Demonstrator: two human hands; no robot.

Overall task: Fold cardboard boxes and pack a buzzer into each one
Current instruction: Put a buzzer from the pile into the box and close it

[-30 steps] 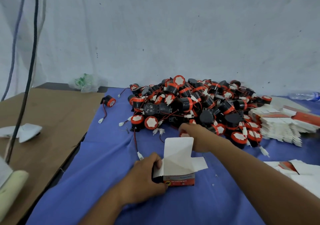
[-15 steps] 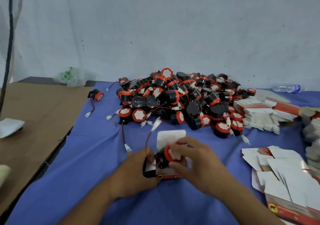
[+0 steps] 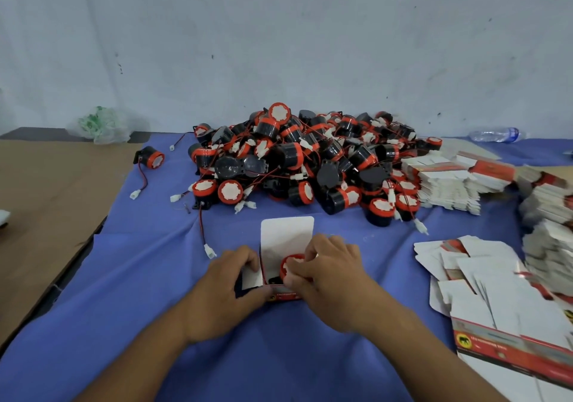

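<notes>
Head view, near centre of the blue cloth [image 3: 155,262]. Judged as the packing step: box [image 3: 286,234] already folded up, lid not yet closed.

Found the right hand [image 3: 325,277] clenched over one buzzer [image 3: 293,265], pinching its red-rimmed face and pressing it down into the box opening. Found the left hand [image 3: 226,290] clasping the left side of the box at its side flap, steadying it on the cloth. Noted the buzzer partly inside, red rim above the box wall. Cannot tell where its wire lies.

Next move, as judged: press down until seated, tuck wire and connector clear of the opening, then fold in the side flaps and the tall white lid flap standing on the far side. Possible fault: wire trapped under a flap.

Counted:
- One box in hand.
- One buzzer in hand.
- One lone buzzer [image 3: 152,158] at far left, apart from the heap.
- Heap of buzzers [image 3: 310,160] at far centre, too tangled to count, clearly dozens.
- Stacked flat boxes [image 3: 446,181] at far right, not countable.
- Loose flat boxes [image 3: 483,277] spread at near right, not countable.
- One plastic bottle [image 3: 496,135] at the far right edge.
- One plastic bag [image 3: 102,124] at the far left edge.
</notes>
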